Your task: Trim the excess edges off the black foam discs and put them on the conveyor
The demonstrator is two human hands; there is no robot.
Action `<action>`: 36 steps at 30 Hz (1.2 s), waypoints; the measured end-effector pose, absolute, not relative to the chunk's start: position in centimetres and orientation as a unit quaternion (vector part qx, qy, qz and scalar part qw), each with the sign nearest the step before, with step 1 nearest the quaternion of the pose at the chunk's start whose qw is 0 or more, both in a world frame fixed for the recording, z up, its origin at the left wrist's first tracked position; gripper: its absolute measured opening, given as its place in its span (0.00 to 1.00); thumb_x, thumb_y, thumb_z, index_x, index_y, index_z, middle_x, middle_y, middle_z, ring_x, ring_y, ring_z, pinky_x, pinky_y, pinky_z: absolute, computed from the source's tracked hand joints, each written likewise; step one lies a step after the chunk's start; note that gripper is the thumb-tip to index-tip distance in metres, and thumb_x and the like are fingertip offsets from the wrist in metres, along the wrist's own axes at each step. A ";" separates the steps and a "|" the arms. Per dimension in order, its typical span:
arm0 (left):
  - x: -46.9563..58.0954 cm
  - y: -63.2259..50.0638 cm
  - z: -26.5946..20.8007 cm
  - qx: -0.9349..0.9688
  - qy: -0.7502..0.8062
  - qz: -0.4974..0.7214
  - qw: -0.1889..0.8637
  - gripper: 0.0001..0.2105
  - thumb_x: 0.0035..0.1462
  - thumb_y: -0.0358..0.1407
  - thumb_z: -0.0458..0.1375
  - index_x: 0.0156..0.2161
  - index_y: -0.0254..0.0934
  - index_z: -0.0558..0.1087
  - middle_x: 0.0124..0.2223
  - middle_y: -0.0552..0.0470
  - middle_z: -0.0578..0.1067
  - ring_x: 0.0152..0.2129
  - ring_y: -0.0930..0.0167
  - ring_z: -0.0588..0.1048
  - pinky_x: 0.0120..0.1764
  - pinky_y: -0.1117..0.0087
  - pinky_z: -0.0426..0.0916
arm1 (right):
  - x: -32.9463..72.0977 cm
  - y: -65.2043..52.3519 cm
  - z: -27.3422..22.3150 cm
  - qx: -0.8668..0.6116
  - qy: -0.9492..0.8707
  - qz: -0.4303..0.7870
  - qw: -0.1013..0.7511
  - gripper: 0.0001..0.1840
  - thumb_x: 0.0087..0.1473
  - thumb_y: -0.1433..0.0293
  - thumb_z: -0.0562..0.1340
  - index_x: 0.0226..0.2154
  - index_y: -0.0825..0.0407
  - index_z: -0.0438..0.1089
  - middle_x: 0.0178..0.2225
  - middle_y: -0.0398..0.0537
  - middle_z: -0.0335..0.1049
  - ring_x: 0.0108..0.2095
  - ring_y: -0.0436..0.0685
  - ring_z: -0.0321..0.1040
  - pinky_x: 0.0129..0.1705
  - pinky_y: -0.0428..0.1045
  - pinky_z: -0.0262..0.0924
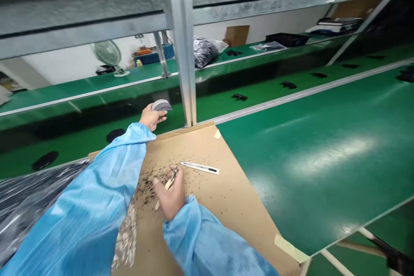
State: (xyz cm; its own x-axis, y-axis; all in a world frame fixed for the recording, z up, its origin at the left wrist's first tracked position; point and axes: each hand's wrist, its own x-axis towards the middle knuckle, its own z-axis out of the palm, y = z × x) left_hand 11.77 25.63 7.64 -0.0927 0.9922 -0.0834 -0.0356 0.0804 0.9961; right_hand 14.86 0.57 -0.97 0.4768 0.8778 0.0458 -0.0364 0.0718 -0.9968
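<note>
"What does your left hand have?"

"Your left hand (150, 117) reaches out past the far edge of the brown sheet (223, 194), over the green strip (211, 90) behind it. Its fingers are closed on a grey curved piece (161, 105), near the foot of the metal post (183, 47). Your fingers and thumb cover the piece's lower and near side, so you can't see its whole outline."

"And your right?"

"Your right hand (171, 196) is above the sheet, fingers curled part-way around a small hand tool (169, 183) with a pale handle and a metal head. Your fingers and palm hide much of it; you can't tell whether its tip is open or closed."

"What's around that hand?"

"Just beyond it lies a slim white tool (201, 167), too small to read in detail. Black bits (147, 189) are scattered across the sheet, thickest to the left of your right hand; single shapes blur together."

"Anything cut off?"

"Your left sleeve (93, 198) covers the sheet's left side and part of the crinkled clear plastic (127, 241). The dark plastic-wrapped bundle (29, 211) runs out of view at left. On the right, the green table (323, 146) runs past the edge."
</note>
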 end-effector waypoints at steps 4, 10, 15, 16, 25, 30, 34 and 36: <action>4.7 15.7 8.3 0.340 0.489 0.583 0.552 0.07 0.49 0.22 0.60 0.33 0.32 0.67 0.24 0.54 0.69 0.20 0.78 0.70 0.23 0.79 0.70 | 14.8 0.7 -1.2 -0.563 -0.499 0.273 0.600 0.24 0.46 0.56 0.65 0.42 0.52 0.64 0.39 0.51 0.65 0.41 0.59 0.65 0.45 0.55 0.62; -0.6 2.4 4.7 0.181 0.412 0.658 0.604 0.04 0.53 0.21 0.57 0.31 0.30 0.69 0.25 0.53 0.71 0.21 0.78 0.72 0.24 0.80 0.71 | 14.8 0.7 -1.2 -0.522 -0.587 0.233 0.573 0.33 0.51 0.55 0.63 0.55 0.54 0.61 0.43 0.55 0.67 0.44 0.61 0.65 0.47 0.56 0.63; -0.9 -1.1 2.7 0.075 0.375 0.667 0.639 0.09 0.58 0.22 0.52 0.28 0.30 0.69 0.24 0.52 0.72 0.21 0.77 0.74 0.24 0.81 0.71 | 14.3 -0.8 -0.9 -0.457 -0.710 0.152 0.514 0.30 0.59 0.61 0.55 0.61 0.54 0.54 0.48 0.56 0.67 0.48 0.61 0.64 0.52 0.57 0.60; -0.9 -1.2 2.7 0.065 0.368 0.662 0.649 0.10 0.60 0.24 0.51 0.27 0.30 0.69 0.23 0.52 0.71 0.21 0.77 0.73 0.24 0.80 0.71 | 14.2 -1.1 -0.8 -0.449 -0.732 0.129 0.495 0.29 0.60 0.61 0.54 0.61 0.54 0.55 0.48 0.56 0.67 0.49 0.61 0.64 0.52 0.57 0.59; -1.0 -1.1 2.4 0.053 0.326 0.627 0.706 0.09 0.63 0.29 0.50 0.34 0.30 0.71 0.23 0.53 0.70 0.19 0.77 0.72 0.20 0.81 0.69 | 14.7 -1.0 -0.7 -0.454 -0.796 0.034 0.398 0.23 0.58 0.63 0.57 0.54 0.52 0.64 0.43 0.53 0.71 0.42 0.60 0.67 0.47 0.54 0.61; -0.7 -1.3 2.3 0.053 0.327 0.613 0.717 0.08 0.62 0.29 0.50 0.35 0.30 0.71 0.23 0.53 0.70 0.19 0.78 0.71 0.21 0.81 0.69 | 14.6 -1.2 -0.5 -0.456 -0.799 0.028 0.390 0.22 0.58 0.63 0.57 0.54 0.53 0.64 0.41 0.53 0.71 0.41 0.60 0.66 0.46 0.53 0.61; -0.5 -1.3 2.5 0.052 0.330 0.606 0.722 0.05 0.60 0.29 0.54 0.35 0.30 0.71 0.23 0.53 0.70 0.19 0.78 0.71 0.21 0.81 0.69 | 14.6 -1.2 -0.3 -0.457 -0.803 0.037 0.380 0.22 0.58 0.63 0.57 0.54 0.53 0.65 0.40 0.53 0.70 0.41 0.60 0.66 0.46 0.53 0.60; -0.5 -1.3 2.5 0.049 0.333 0.605 0.722 0.05 0.60 0.29 0.54 0.35 0.30 0.71 0.23 0.53 0.70 0.19 0.78 0.71 0.21 0.82 0.69 | 14.6 -1.1 -0.3 -0.458 -0.806 0.036 0.373 0.21 0.58 0.64 0.56 0.53 0.53 0.65 0.39 0.53 0.70 0.40 0.60 0.66 0.45 0.53 0.60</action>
